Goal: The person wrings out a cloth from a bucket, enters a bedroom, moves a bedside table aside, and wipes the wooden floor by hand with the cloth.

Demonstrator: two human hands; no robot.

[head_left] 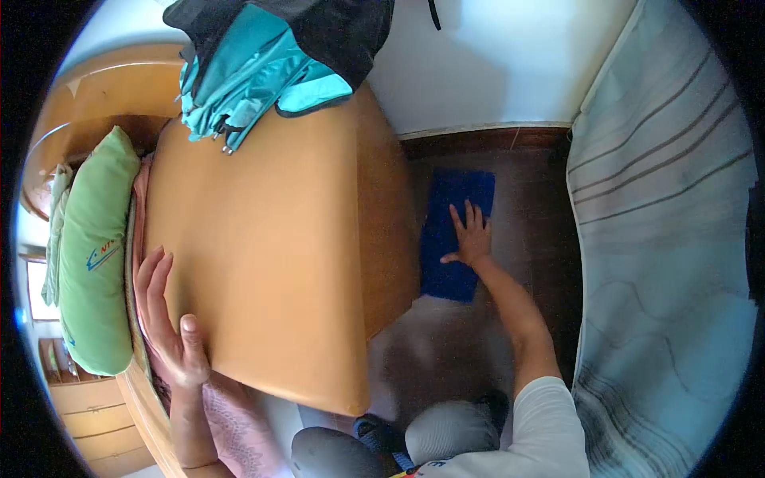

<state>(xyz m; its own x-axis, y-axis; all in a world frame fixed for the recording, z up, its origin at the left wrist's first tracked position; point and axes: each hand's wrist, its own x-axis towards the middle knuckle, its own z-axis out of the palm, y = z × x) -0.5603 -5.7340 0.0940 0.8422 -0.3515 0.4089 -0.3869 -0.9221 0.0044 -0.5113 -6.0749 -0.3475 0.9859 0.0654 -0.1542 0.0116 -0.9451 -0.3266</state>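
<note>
A dark blue rectangular mat or cloth (450, 263) lies flat on the dark floor, beside the wooden bed end (271, 239). My right hand (472, 239) rests on it with the fingers spread. On the other side, my left hand (171, 319) is raised at the bed's edge, by the pink bedding, its fingers extended and nothing in it. A green pillow (100, 255) lies just beyond the left hand. The underside of the right palm is hidden.
A turquoise and black folded umbrella or cloth (247, 72) drapes over the wooden panel at the top. Pale striped curtains (661, 239) hang on the right. My bent knees (450, 434) are at the bottom, and a white wall (486, 64) stands behind.
</note>
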